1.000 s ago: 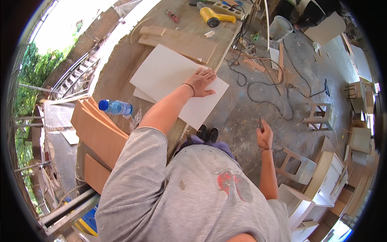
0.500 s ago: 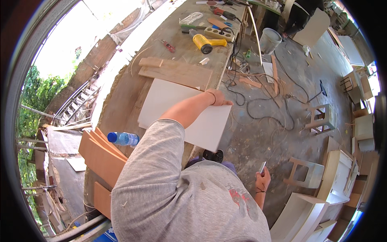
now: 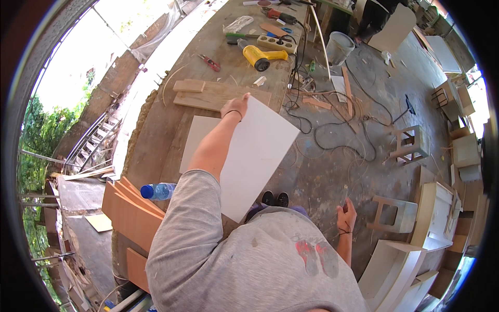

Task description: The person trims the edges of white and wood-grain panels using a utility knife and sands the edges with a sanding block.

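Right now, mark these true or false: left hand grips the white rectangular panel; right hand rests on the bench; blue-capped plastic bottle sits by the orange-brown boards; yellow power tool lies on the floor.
1. The left hand grips the far edge of the white rectangular panel: true.
2. The right hand rests on the wooden workbench: false. It hangs at the person's side, over the floor.
3. The blue-capped plastic bottle lies beside the orange-brown boards: true.
4. The yellow power tool lies on the floor: false. It lies on the workbench.
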